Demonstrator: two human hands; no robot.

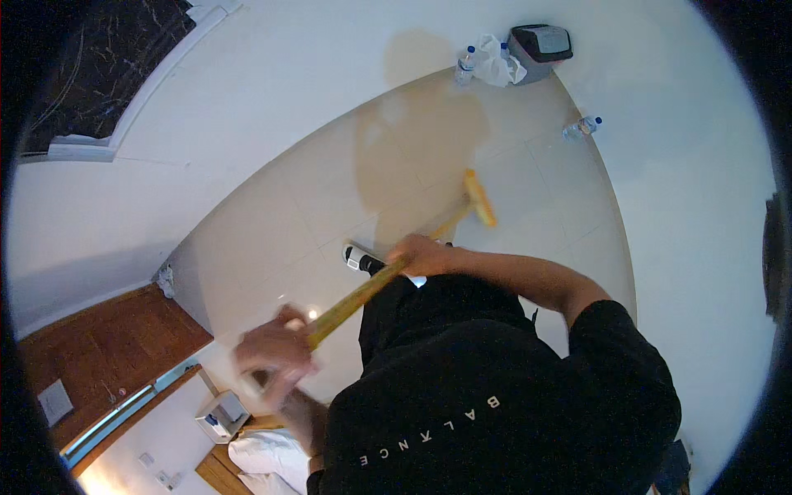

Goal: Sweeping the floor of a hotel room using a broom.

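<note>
Both hands grip a yellow broom (388,276): the left hand (272,346) is clenched on the upper handle, the right hand (421,254) lower down, and the broom head (480,198) rests mid-floor (330,206). Sweeping looks under way; no dirt pile shows, so progress is hard to judge. Bottles (466,66) and a grey bin (540,49) stand at the floor's far edge. The left hand is blurred.

A pale, glossy tiled floor (313,206) fills the frame's centre. A yellow broom head (480,198) rests on it. Near the top edge stand a grey bin (540,49), a white bag (497,66) and a plastic bottle (465,66); another bottle (582,126) lies upper right.
</note>
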